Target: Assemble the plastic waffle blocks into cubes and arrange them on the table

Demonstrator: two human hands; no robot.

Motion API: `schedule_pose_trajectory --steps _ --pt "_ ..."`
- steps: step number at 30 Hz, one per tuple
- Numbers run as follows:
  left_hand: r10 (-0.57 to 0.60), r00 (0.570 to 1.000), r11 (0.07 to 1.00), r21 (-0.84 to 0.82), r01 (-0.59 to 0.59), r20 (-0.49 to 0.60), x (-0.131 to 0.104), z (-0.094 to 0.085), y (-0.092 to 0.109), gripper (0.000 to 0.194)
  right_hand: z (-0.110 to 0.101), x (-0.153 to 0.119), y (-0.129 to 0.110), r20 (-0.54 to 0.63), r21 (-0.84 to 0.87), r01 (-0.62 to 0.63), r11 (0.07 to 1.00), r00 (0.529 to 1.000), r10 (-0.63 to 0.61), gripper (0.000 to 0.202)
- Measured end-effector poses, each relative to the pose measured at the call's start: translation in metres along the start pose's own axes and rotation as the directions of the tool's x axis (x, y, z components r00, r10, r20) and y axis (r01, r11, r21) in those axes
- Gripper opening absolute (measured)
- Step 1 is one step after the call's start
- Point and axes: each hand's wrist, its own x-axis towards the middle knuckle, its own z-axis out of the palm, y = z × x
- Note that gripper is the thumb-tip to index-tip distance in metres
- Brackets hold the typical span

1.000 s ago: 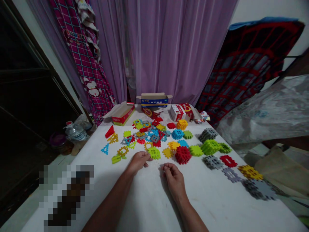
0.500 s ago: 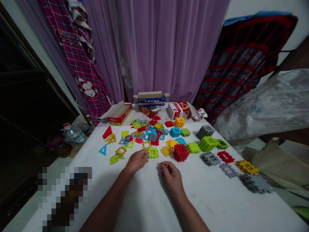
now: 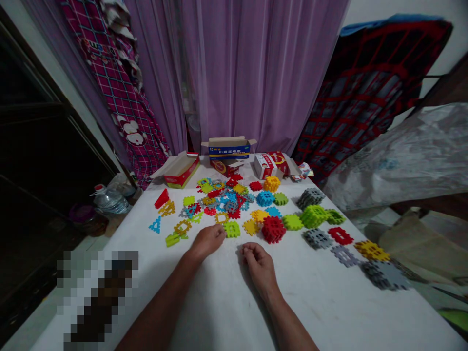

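My left hand (image 3: 209, 240) rests on the white tabletop, its curled fingertips pinching the left edge of a lime-green interlocking building tile (image 3: 231, 229) with square holes. To the right, my right hand (image 3: 259, 261) lies on its side with the fingers curled in, and nothing shows between them. Just past it stands a stack of red tiles (image 3: 273, 229), with a yellow tile (image 3: 250, 226) beside it. Beyond both hands spreads a loose heap of mixed tiles (image 3: 227, 199) in blue, red, grey, yellow and green.
Sorted stacks line the right side: green tiles (image 3: 313, 216), grey tiles (image 3: 317, 238) and yellow tiles (image 3: 372, 250). An open red box (image 3: 183, 171), a blue box (image 3: 229, 152) and a red-and-white box (image 3: 266, 166) stand at the far edge. A blue triangle (image 3: 155, 225) lies left.
The whole view has shifted very slightly. Both hands and the tiles keep the same places relative to one another.
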Motion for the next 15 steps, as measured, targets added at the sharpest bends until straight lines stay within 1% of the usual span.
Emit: schedule_pose_trajectory --steps 3,6,8,11,13,15 --pt "-0.005 1.0 0.999 0.037 0.006 -0.028 0.001 0.001 -0.001 0.019 0.0 0.0 -0.002 -0.006 -0.015 0.003 1.0 1.0 -0.003 0.031" --pt "-0.008 0.999 0.999 0.031 0.01 -0.045 0.0 0.002 -0.002 0.017 -0.001 -0.001 -0.005 -0.007 -0.024 -0.001 1.0 1.0 0.001 0.033" --pt "-0.004 0.999 1.0 -0.001 0.004 -0.049 -0.002 0.003 -0.004 0.016 -0.001 -0.001 -0.006 -0.003 -0.036 0.006 0.999 1.0 -0.006 0.033" --pt "-0.005 0.999 0.996 -0.094 0.0 -0.052 -0.004 0.003 -0.009 0.017 -0.002 0.0 -0.004 -0.006 -0.046 0.012 0.999 1.0 -0.013 0.034" --pt "-0.023 0.997 0.988 -0.152 0.011 -0.076 -0.004 -0.001 -0.015 0.018 -0.002 0.0 -0.003 -0.015 -0.033 0.006 0.999 1.0 -0.007 0.035" --pt "-0.057 0.99 0.986 -0.165 0.035 -0.131 -0.001 -0.009 -0.024 0.019 -0.003 0.001 -0.002 -0.021 -0.019 -0.002 1.0 1.0 0.002 0.037"
